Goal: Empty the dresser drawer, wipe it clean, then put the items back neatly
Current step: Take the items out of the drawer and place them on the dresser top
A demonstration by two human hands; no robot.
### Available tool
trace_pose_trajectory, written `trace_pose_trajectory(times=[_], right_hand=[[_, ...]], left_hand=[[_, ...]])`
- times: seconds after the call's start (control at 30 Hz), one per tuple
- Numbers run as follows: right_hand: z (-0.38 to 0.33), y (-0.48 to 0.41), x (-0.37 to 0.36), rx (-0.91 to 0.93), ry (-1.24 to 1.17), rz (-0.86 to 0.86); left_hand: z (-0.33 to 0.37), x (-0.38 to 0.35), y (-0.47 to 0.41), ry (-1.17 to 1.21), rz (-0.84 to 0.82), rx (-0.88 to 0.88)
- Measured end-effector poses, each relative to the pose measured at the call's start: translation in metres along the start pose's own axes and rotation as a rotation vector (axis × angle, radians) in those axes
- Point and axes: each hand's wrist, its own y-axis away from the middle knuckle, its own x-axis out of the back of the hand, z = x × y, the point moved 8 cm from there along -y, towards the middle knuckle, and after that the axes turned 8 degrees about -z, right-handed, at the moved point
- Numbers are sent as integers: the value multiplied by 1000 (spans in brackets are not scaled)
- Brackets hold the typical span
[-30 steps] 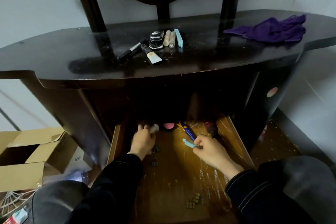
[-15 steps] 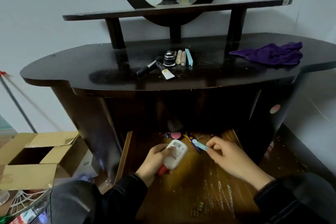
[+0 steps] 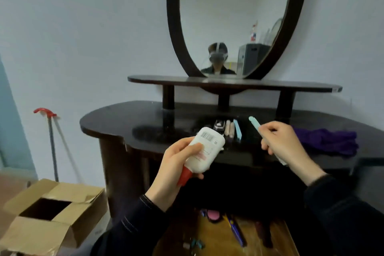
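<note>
White bottle (image 3: 207,151) with a red cap is clamped in the grip of the left hand (image 3: 176,164), before the desk (image 3: 145,118) edge. The right hand (image 3: 284,143) pinches a pale blue stick (image 3: 254,123). Below, the open drawer (image 3: 216,237) holds a pink compact (image 3: 214,214); a purple cloth (image 3: 326,139) lies on the desk.

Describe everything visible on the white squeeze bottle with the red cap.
The white plastic squeeze bottle is a flattened oval with a red cap at its lower end. It is tilted, cap down-left, base up-right. A barcode label sits near the base, and pinkish print below it is too blurred to read. The left hand grips its lower half, thumb on the front. It is in the air before the dark dresser top, touching nothing else.
</note>
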Motion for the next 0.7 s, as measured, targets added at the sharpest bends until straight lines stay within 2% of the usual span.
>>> trace_pose_trajectory(times=[0.1, 0.2, 0.27, 0.37, 0.53, 0.6, 0.7], right_hand=[[21, -40, -8, -145, -82, 26], [29, -51, -11, -179, 313, 13], [23, -51, -23, -108, 569, -51], [15, -46, -41, 26, 801, -148], [16, -48, -43, 57, 841, -87], [18, -50, -43, 62, 834, -67], [20, -54, -43, 67, 819, -54]], left_hand=[[11, 8, -25, 23, 69, -23], [13, 19, -50, 11, 142, -13], [17, 28, -70, 3, 189, -14], [27, 45, -104, -82, 275, -38], [29, 92, -155, -265, 393, -43], [18, 110, -166, -456, 424, -3], [3, 122, -178, -681, 376, 40]])
